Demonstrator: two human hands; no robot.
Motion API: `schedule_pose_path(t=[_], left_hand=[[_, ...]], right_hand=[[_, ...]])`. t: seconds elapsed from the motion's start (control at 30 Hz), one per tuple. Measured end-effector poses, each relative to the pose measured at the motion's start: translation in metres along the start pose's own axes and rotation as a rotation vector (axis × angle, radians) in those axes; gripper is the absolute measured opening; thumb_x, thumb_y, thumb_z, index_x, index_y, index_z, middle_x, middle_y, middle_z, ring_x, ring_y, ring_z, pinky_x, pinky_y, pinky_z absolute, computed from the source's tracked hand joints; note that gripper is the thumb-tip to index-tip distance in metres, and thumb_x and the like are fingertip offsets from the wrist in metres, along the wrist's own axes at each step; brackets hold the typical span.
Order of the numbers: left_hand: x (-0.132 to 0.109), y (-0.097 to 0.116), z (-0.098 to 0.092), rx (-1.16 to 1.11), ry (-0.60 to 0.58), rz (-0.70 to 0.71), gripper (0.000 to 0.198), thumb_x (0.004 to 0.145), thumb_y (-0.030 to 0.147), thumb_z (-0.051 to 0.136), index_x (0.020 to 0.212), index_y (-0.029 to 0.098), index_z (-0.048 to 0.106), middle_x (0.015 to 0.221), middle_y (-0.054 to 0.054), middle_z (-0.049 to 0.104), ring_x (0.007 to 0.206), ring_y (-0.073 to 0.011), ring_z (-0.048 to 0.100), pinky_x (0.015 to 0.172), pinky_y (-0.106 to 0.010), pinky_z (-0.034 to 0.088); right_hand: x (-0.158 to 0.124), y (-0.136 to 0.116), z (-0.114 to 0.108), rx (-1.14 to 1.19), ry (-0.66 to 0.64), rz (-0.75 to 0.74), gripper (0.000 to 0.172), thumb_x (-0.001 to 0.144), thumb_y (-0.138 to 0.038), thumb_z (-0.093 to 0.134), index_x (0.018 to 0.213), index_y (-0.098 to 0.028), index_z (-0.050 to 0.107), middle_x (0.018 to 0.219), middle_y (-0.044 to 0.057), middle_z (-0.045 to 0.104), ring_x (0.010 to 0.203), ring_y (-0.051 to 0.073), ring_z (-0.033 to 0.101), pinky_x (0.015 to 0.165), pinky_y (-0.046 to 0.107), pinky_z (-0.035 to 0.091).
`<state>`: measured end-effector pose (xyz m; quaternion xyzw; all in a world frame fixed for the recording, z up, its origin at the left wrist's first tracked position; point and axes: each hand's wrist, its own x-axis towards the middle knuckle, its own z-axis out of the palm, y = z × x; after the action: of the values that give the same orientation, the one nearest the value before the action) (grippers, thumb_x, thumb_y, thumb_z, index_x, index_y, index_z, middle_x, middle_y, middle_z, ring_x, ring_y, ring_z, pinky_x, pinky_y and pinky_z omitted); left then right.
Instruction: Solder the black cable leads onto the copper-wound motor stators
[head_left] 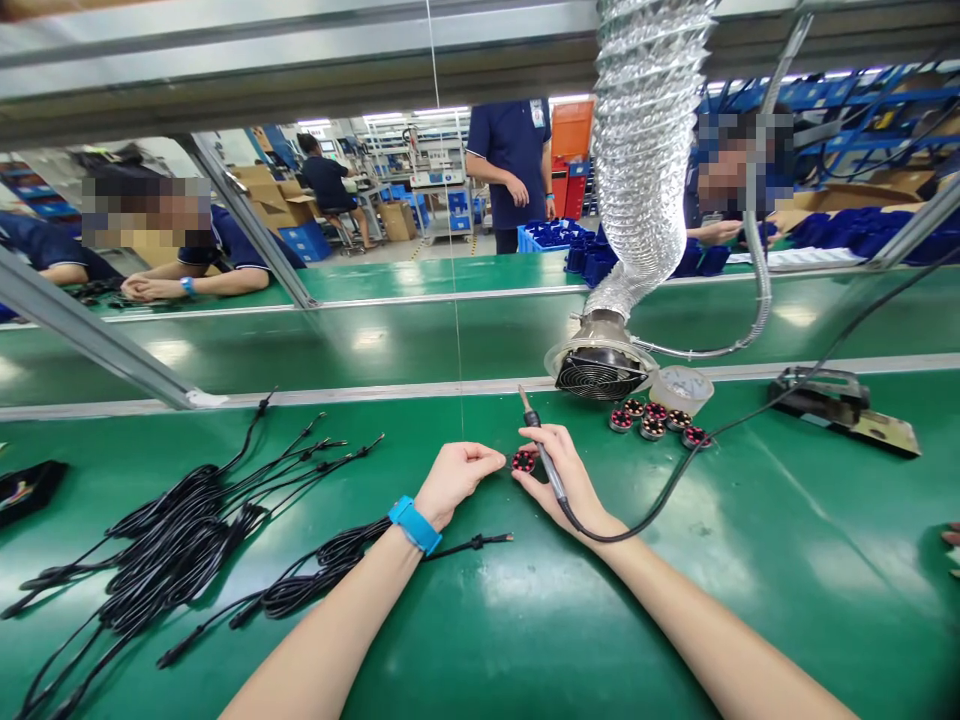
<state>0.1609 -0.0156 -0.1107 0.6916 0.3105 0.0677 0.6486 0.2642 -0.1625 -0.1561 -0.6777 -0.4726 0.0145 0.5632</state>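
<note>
My right hand (566, 485) has a soldering iron (551, 468) lying in it, its tip pointing up and away from me. The thumb and a fingertip of that hand also rest against a small round part with red and black segments (523, 461) on the green bench. At the left side of this part, my left hand (459, 482), with a blue wristband, is closed in a pinch; what lies between its fingertips is too small to make out. Several similar round parts (652, 428) sit beyond my right hand, beside a whitish plastic cup (681, 390).
Coiled black cables (180, 545) cover the left of the bench, and another bundle (322, 575) lies under my left forearm. A fan on a foil duct (600, 370) hangs ahead. The iron's cord arcs right, past a metal stand (844, 405). Co-workers are across the bench.
</note>
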Motion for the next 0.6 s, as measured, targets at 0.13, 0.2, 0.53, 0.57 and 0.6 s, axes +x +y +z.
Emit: schedule_pose_path(t=[0.13, 0.2, 0.53, 0.57, 0.6], left_hand=[[0.0006, -0.0016, 0.0002, 0.064, 0.021, 0.066, 0.036, 0.061, 0.045, 0.077, 0.069, 0.010, 0.071, 0.056, 0.000, 0.057, 0.050, -0.0068, 0.037, 0.049, -0.021, 0.025], [0.0014, -0.0026, -0.0011, 0.089, -0.009, 0.078, 0.036, 0.062, 0.045, 0.076, 0.072, 0.011, 0.072, 0.063, -0.003, 0.062, 0.055, -0.0087, 0.043, 0.052, -0.022, 0.030], [0.0043, -0.0077, -0.0036, 0.190, -0.060, 0.101, 0.036, 0.064, 0.046, 0.074, 0.073, 0.011, 0.069, 0.068, -0.003, 0.064, 0.061, -0.0112, 0.049, 0.059, -0.022, 0.036], [0.0041, -0.0075, -0.0036, 0.195, -0.067, 0.103, 0.037, 0.064, 0.046, 0.074, 0.073, 0.011, 0.069, 0.069, -0.002, 0.064, 0.061, -0.0110, 0.048, 0.058, -0.022, 0.036], [0.0037, -0.0072, -0.0036, 0.203, -0.076, 0.105, 0.037, 0.064, 0.046, 0.074, 0.074, 0.011, 0.069, 0.069, -0.002, 0.063, 0.061, -0.0106, 0.048, 0.058, -0.022, 0.035]], right_hand=[[-0.0002, 0.0004, 0.0002, -0.013, -0.010, 0.015, 0.050, 0.081, -0.014, 0.067, 0.126, -0.026, 0.049, 0.119, 0.006, 0.043, 0.094, 0.013, 0.063, 0.091, 0.032, 0.054], [0.0001, 0.0004, -0.0005, -0.020, -0.015, 0.016, 0.051, 0.081, -0.013, 0.066, 0.126, -0.027, 0.048, 0.119, 0.006, 0.043, 0.094, 0.013, 0.063, 0.091, 0.032, 0.054], [-0.0003, 0.0069, 0.0015, -0.028, -0.018, 0.034, 0.053, 0.081, -0.013, 0.066, 0.128, -0.027, 0.047, 0.119, 0.006, 0.043, 0.094, 0.013, 0.062, 0.093, 0.033, 0.053], [-0.0003, 0.0068, 0.0015, -0.031, -0.018, 0.032, 0.053, 0.081, -0.012, 0.065, 0.128, -0.027, 0.047, 0.119, 0.006, 0.043, 0.094, 0.013, 0.062, 0.092, 0.033, 0.053], [-0.0002, 0.0064, 0.0012, -0.033, -0.018, 0.027, 0.054, 0.080, -0.012, 0.065, 0.128, -0.028, 0.047, 0.118, 0.006, 0.043, 0.095, 0.013, 0.062, 0.092, 0.032, 0.053]])
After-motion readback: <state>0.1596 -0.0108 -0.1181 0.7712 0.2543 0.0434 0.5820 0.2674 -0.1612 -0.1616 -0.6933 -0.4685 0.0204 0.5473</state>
